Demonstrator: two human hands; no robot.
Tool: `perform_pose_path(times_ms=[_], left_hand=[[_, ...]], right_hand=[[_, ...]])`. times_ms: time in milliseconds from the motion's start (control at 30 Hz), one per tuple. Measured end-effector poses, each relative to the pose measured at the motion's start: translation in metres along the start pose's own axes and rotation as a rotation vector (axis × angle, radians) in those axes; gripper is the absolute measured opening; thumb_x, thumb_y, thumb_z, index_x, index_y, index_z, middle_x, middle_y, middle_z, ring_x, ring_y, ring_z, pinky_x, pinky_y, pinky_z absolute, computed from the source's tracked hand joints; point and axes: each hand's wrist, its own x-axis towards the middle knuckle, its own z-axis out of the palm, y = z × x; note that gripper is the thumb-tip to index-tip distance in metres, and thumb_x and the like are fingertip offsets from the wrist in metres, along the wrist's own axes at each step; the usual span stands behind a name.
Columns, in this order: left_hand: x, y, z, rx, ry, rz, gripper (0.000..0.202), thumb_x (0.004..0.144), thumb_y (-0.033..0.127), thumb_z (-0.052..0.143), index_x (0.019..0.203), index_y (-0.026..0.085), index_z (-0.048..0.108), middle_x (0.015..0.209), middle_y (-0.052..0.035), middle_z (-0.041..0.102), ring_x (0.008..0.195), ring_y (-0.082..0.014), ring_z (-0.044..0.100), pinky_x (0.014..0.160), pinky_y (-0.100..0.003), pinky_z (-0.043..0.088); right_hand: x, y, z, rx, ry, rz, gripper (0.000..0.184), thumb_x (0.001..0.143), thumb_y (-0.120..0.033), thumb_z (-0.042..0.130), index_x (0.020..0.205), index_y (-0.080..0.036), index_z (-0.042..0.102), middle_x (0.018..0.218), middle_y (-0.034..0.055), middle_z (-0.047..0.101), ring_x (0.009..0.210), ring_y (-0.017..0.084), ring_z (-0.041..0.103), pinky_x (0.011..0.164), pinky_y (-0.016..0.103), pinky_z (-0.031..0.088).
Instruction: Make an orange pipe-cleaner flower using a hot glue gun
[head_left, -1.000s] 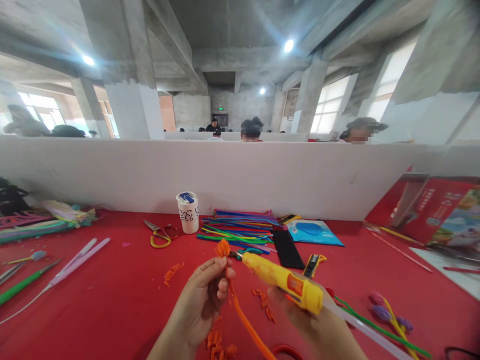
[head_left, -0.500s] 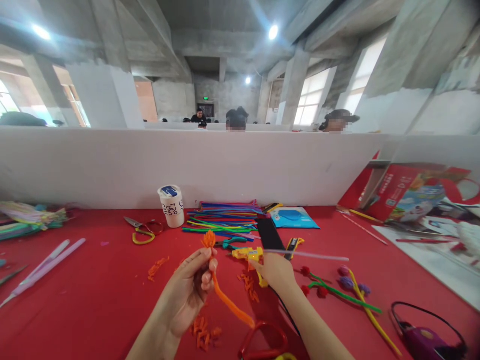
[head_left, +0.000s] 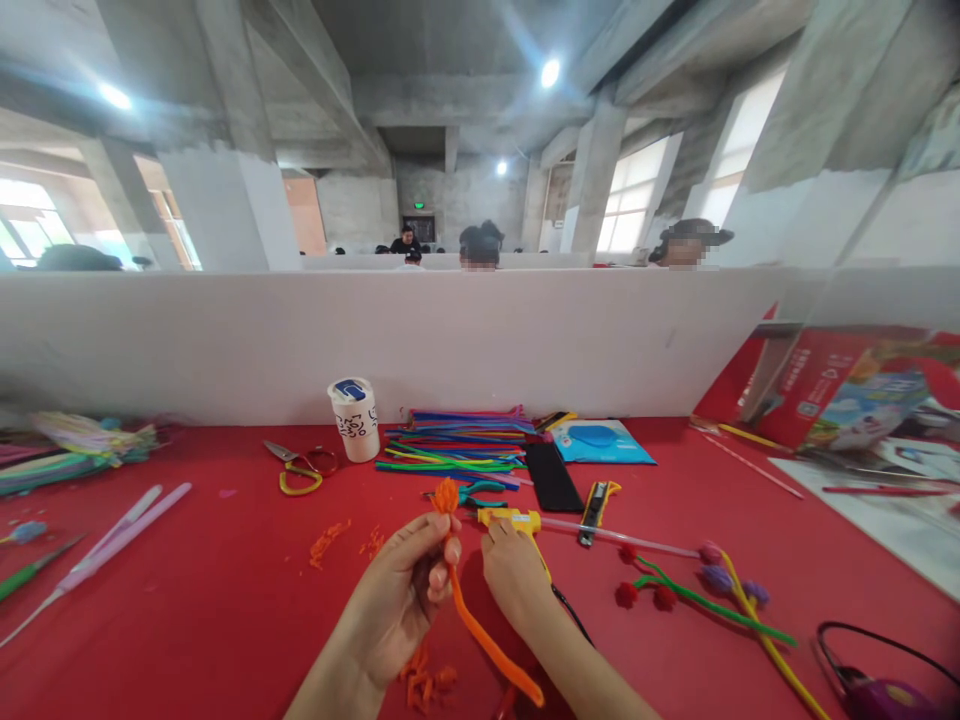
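Observation:
My left hand (head_left: 420, 565) pinches an orange pipe cleaner (head_left: 487, 635) just under its fluffy tufted head. The stem hangs down to the right, its lower end free. My right hand (head_left: 517, 580) is just in front of a yellow glue gun (head_left: 521, 520) lying on the table, hiding part of it. Its fingers are curled together, and whatever they may hold is hidden. From the gun's back end a long clear glue stick (head_left: 630, 535) sticks out. Orange clippings (head_left: 427, 680) lie below my left hand, with more clippings (head_left: 328, 543) to the left.
Behind the hands lie teal-handled pliers (head_left: 480, 492), coloured pipe cleaners (head_left: 450, 440), a black phone-like slab (head_left: 553, 478) and a utility knife (head_left: 598, 515). A white cup (head_left: 355, 425) and scissors (head_left: 296, 470) stand left. Pompom stems (head_left: 712, 600) lie right. A white partition (head_left: 480, 340) borders the table.
My right hand has shifted from the back of the glue gun to in front of it, toward my left hand. My left hand keeps its pinch. The view has shifted slightly.

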Motion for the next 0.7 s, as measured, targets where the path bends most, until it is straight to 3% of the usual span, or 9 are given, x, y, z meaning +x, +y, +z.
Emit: perform_pose_path(times_ms=[133, 267, 333, 367, 500, 700], left_hand=[[-0.001, -0.003, 0.0, 0.007, -0.017, -0.025, 0.012, 0.078, 0.011, 0.053, 0.07, 0.008, 0.062, 0.048, 0.0016, 0.057, 0.03, 0.0006, 0.042, 0.031, -0.008, 0.033], [0.0, -0.008, -0.002, 0.055, -0.072, -0.04, 0.011, 0.076, 0.014, 0.056, 0.068, 0.009, 0.061, 0.048, 0.0004, 0.06, 0.03, 0.0003, 0.043, 0.031, -0.008, 0.033], [0.001, -0.012, -0.001, 0.085, -0.088, -0.041, 0.012, 0.075, 0.016, 0.059, 0.064, 0.01, 0.059, 0.048, 0.0, 0.061, 0.03, -0.0002, 0.043, 0.031, -0.007, 0.034], [0.001, -0.014, 0.0, 0.096, -0.095, -0.04, 0.012, 0.074, 0.016, 0.06, 0.063, 0.011, 0.058, 0.047, 0.0, 0.061, 0.03, -0.0003, 0.044, 0.031, -0.007, 0.034], [0.0, -0.019, 0.002, 0.122, -0.123, -0.041, 0.015, 0.072, 0.017, 0.062, 0.06, 0.012, 0.056, 0.047, 0.0003, 0.061, 0.029, -0.0002, 0.043, 0.03, -0.007, 0.032], [-0.002, -0.022, 0.002, 0.13, -0.137, -0.072, 0.016, 0.073, 0.019, 0.061, 0.059, 0.013, 0.055, 0.049, 0.0003, 0.061, 0.029, -0.0002, 0.043, 0.031, -0.008, 0.033]], right_hand=[[-0.004, 0.001, -0.028, 0.255, 0.053, 0.028, 0.013, 0.084, -0.017, 0.043, 0.083, -0.012, 0.056, 0.071, 0.0037, 0.064, 0.064, 0.014, 0.061, 0.06, 0.028, 0.048], [-0.024, -0.008, -0.073, 0.555, 0.075, -0.022, 0.015, 0.085, -0.018, 0.031, 0.086, -0.018, 0.045, 0.067, -0.0009, 0.064, 0.053, 0.009, 0.059, 0.051, 0.02, 0.046], [-0.036, -0.017, -0.09, 0.924, 0.102, -0.087, 0.01, 0.082, -0.025, 0.039, 0.08, -0.019, 0.046, 0.054, -0.0041, 0.056, 0.045, 0.009, 0.052, 0.045, 0.02, 0.042], [-0.042, -0.021, -0.095, 0.972, 0.132, -0.097, 0.009, 0.08, -0.026, 0.043, 0.078, -0.018, 0.049, 0.052, -0.0053, 0.052, 0.043, 0.008, 0.048, 0.043, 0.019, 0.039], [-0.05, -0.033, -0.1, 0.905, 0.208, -0.119, 0.009, 0.073, -0.023, 0.051, 0.07, -0.017, 0.056, 0.05, -0.0061, 0.043, 0.044, 0.007, 0.039, 0.041, 0.018, 0.03], [-0.046, -0.034, -0.096, 0.864, 0.227, -0.104, 0.008, 0.071, -0.022, 0.05, 0.069, -0.017, 0.056, 0.049, -0.0068, 0.04, 0.044, 0.007, 0.035, 0.042, 0.018, 0.028]])
